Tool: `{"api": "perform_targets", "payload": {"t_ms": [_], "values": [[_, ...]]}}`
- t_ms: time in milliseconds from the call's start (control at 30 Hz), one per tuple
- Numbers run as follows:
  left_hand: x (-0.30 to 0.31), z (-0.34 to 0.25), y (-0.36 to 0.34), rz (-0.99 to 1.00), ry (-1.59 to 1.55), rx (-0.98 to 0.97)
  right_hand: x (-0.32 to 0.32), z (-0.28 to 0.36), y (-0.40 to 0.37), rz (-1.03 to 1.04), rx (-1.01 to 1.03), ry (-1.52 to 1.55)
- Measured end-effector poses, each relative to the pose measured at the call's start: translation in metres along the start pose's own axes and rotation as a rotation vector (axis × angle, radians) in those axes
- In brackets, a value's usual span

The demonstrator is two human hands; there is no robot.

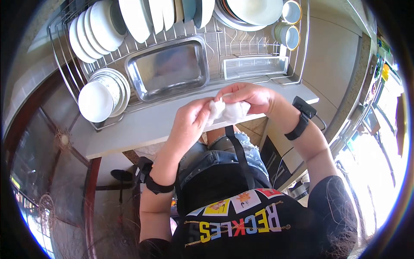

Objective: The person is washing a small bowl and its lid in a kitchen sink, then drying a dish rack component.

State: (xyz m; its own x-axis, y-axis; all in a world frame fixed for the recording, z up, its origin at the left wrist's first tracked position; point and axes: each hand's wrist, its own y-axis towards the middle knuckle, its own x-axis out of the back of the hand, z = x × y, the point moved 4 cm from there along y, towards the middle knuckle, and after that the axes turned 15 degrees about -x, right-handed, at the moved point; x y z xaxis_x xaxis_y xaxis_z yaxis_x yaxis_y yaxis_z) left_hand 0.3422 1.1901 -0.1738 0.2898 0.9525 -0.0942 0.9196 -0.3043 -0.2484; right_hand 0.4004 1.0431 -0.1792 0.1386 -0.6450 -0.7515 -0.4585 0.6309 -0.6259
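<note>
A small bundle of soft white cloth (235, 113) is held between both hands at the front edge of the white counter. My left hand (189, 117) is closed on its left end, with the thumb pressed against the fabric. My right hand (250, 97) pinches the upper right part of the same cloth, fingers curled over it. The fingertips of the two hands come close together, and the palms cover some of the cloth. Just beyond the hands stands the metal dish rack (221, 45).
In the rack stand a shiny metal tray (168, 69), white bowls (92, 101), upright plates (133, 19), a clear plastic container (255, 66) and mugs (292, 38). The counter (157, 123) ends close to my body. A glass-paned dark frame (92, 181) lies at left.
</note>
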Motion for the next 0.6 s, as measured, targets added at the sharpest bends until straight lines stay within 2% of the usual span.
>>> {"api": "perform_targets", "payload": {"t_ms": [67, 100, 133, 200, 233, 267, 333, 367, 400, 433, 467, 500, 533, 567, 600], "values": [[-0.001, 0.011, -0.006, -0.311, -0.443, 0.326, 0.007, 0.006, 0.005, -0.072, 0.228, 0.176], [-0.001, 0.005, -0.005, -0.351, -0.617, 0.36, 0.008, 0.009, 0.004, -0.138, 0.267, 0.159], [-0.002, 0.008, -0.007, -0.353, -0.61, 0.36, 0.006, 0.008, 0.006, -0.131, 0.268, 0.157], [-0.005, 0.009, -0.004, -0.462, -0.981, 0.319, 0.006, 0.007, 0.01, -0.345, 0.411, -0.043], [-0.009, 0.0, -0.001, -0.378, -1.063, 0.327, -0.001, 0.004, 0.014, -0.493, 0.532, -0.352], [-0.013, -0.006, 0.001, -0.371, -1.068, 0.332, -0.002, 0.001, 0.017, -0.5, 0.532, -0.346], [-0.025, -0.01, 0.001, -0.417, -1.171, 0.381, -0.006, 0.002, 0.012, -0.952, 0.484, -0.922], [-0.026, 0.0, -0.009, -0.521, -1.212, 0.475, 0.016, -0.009, 0.018, -0.888, 0.607, -0.647], [-0.026, -0.002, -0.014, -0.52, -1.217, 0.475, 0.033, -0.011, 0.016, -0.929, 0.538, -0.812], [-0.016, -0.009, -0.016, -0.377, -0.671, 0.295, 0.051, -0.013, 0.007, -0.963, 0.465, -0.976], [-0.011, -0.017, -0.018, -0.224, -0.129, 0.114, 0.069, -0.018, -0.002, -1.089, 0.341, -1.15], [-0.004, -0.022, -0.022, -0.203, 0.374, -0.051, 0.104, -0.03, -0.008, -1.204, 0.117, -1.275], [0.0, -0.017, -0.03, -0.203, 0.373, -0.049, 0.115, -0.032, -0.023, -1.354, 0.039, -1.426], [0.002, -0.012, -0.038, -0.057, 0.541, -0.055, 0.122, -0.03, -0.032, -1.506, -0.043, -1.575], [0.001, -0.007, -0.043, 0.093, 0.705, -0.061, 0.128, -0.023, -0.029, -1.506, -0.046, -1.575]]}}
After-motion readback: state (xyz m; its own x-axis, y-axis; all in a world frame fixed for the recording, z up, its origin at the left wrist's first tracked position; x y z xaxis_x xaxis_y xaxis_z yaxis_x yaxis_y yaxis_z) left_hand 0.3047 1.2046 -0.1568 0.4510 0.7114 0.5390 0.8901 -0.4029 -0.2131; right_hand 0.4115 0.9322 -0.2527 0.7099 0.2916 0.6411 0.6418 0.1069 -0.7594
